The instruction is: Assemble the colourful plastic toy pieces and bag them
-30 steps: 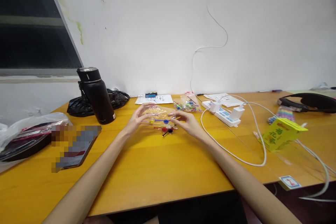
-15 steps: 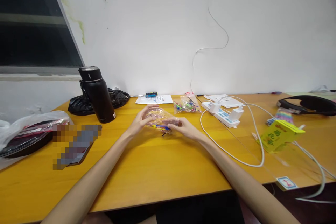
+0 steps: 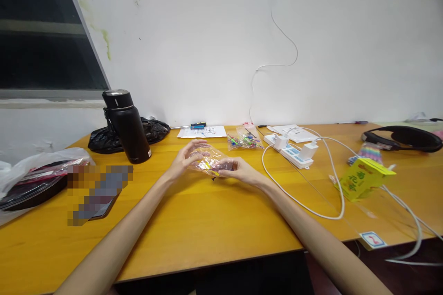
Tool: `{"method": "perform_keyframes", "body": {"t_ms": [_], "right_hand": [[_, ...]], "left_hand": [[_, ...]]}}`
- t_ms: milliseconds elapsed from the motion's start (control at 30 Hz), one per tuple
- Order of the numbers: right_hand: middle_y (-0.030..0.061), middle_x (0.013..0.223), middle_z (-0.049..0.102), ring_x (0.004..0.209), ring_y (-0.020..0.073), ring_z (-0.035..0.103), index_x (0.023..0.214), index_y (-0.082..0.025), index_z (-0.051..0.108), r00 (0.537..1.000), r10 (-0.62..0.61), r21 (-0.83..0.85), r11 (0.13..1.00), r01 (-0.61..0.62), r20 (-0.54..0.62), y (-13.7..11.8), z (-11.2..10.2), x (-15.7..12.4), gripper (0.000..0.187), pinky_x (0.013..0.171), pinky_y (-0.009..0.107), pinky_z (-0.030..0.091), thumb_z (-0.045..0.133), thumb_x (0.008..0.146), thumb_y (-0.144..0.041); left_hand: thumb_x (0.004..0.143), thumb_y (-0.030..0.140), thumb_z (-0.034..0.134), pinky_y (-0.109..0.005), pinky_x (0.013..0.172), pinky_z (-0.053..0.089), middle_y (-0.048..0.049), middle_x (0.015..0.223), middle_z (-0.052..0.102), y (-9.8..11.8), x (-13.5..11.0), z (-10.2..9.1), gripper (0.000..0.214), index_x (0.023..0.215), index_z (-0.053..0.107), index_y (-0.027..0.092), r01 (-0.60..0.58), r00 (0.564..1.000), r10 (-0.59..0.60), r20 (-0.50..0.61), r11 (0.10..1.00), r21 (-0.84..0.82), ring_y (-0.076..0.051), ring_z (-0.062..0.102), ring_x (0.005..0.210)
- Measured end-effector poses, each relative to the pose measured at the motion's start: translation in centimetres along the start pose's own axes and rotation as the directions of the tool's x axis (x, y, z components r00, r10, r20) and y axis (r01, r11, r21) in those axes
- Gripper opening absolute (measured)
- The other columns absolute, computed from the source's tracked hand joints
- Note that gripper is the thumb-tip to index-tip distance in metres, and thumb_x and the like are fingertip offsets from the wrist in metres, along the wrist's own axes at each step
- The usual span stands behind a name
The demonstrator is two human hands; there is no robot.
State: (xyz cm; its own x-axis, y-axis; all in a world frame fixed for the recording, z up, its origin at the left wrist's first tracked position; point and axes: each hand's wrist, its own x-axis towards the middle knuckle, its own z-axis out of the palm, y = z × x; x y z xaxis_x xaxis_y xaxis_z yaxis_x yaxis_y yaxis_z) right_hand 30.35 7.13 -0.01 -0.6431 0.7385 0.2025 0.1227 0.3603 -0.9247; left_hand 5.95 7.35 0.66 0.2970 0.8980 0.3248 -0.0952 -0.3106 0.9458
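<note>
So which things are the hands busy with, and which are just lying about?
In use, it seems:
clear crinkled plastic bag, between the left hand and right hand
small bright-yellow piece at that bag

Just lying about:
tall black cylindrical bottle
flat white rectangular power strip
bright yellow box
blue-and-black-handled screwdriver
second clear plastic bag of small colourful pieces, untouched, though perhaps related

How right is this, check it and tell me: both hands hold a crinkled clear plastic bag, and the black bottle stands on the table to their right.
The side is wrong: the head view shows the black bottle standing on the table to their left. The rest holds: left hand and right hand hold the crinkled clear plastic bag.
</note>
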Motion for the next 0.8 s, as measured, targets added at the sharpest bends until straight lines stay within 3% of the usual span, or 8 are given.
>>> {"method": "perform_keyframes", "body": {"t_ms": [100,267,433,600,800], "right_hand": [[0.0052,0.099,0.079,0.091,0.0225,0.070,0.106,-0.023,0.078,1.000,0.001,-0.016,1.000,-0.001,-0.016,0.3,0.0,0.1,0.034,0.085,0.037,0.055,0.073,0.084,-0.049],[0.0050,0.111,0.076,0.100,0.0208,0.070,0.109,-0.023,0.076,1.000,0.024,0.039,0.999,-0.024,0.009,0.7,0.1,0.3,0.038,0.093,0.036,0.052,0.069,0.086,-0.052],[0.0066,0.105,0.077,0.099,0.0237,0.071,0.107,-0.021,0.077,0.998,0.055,0.055,0.997,-0.054,-0.016,0.4,-0.2,0.3,0.041,0.093,0.039,0.053,0.078,0.078,-0.050],[0.0068,0.106,0.077,0.097,0.0235,0.072,0.103,-0.020,0.076,0.984,0.079,0.083,0.994,-0.067,-0.158,0.8,-1.3,0.4,0.039,0.093,0.038,0.054,0.080,0.076,-0.047],[0.0075,0.111,0.076,0.109,0.0239,0.070,0.105,-0.021,0.074,0.944,0.114,0.120,0.990,-0.080,-0.311,1.6,-2.8,0.4,0.036,0.105,0.041,0.047,0.077,0.078,-0.045]], "left_hand": [[0.083,0.033,0.069,-0.038,0.088,0.054,-0.0112,0.138,0.060,0.1,0.0,-0.1,0.046,0.127,0.061,0.026,0.001,1.000,-0.001,0.013,1.000,0.010,-0.031,0.065,0.116],[0.082,0.030,0.069,-0.043,0.101,0.049,-0.0104,0.134,0.063,0.1,0.1,-0.2,0.043,0.124,0.064,0.025,-0.039,0.999,0.038,0.033,0.999,0.021,-0.030,0.063,0.119],[0.082,0.032,0.070,-0.038,0.087,0.056,-0.0103,0.138,0.060,0.0,0.1,-0.3,0.046,0.127,0.062,0.027,-0.008,0.999,0.008,0.036,1.000,-0.003,-0.030,0.065,0.115],[0.082,0.030,0.070,-0.034,0.085,0.057,-0.0104,0.140,0.059,-0.5,0.2,-0.8,0.044,0.125,0.063,0.027,-0.014,1.000,0.014,-0.022,1.000,0.007,-0.029,0.064,0.117],[0.079,0.030,0.071,-0.032,0.077,0.060,-0.0117,0.144,0.055,-1.5,0.6,-2.0,0.048,0.126,0.061,0.026,0.016,0.993,-0.027,-0.111,0.995,-0.095,-0.031,0.063,0.121]]}}
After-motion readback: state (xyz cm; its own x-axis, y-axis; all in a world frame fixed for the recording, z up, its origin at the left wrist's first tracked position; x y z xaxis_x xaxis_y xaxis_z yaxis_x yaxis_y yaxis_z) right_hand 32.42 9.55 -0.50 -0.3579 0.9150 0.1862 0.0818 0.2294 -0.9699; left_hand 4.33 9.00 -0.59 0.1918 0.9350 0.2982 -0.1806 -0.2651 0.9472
